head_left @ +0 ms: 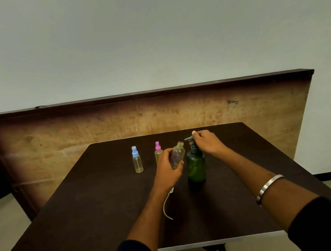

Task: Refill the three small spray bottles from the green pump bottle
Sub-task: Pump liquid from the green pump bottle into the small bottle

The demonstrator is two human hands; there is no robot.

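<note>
My left hand grips an uncapped clear spray bottle, tilted so its open neck points toward the nozzle of the green pump bottle. The green bottle stands upright on the dark table. My right hand rests on its pump head with fingers curled over the top. A spray bottle with a blue cap stands upright at the left. Another with a pink cap stands just behind my left hand, partly hidden. A loose spray head with its dip tube lies on the table under my left wrist.
A wooden board stands upright behind the table against a pale wall. The table's near edge runs across the bottom of the view. A metal bangle sits on my right forearm.
</note>
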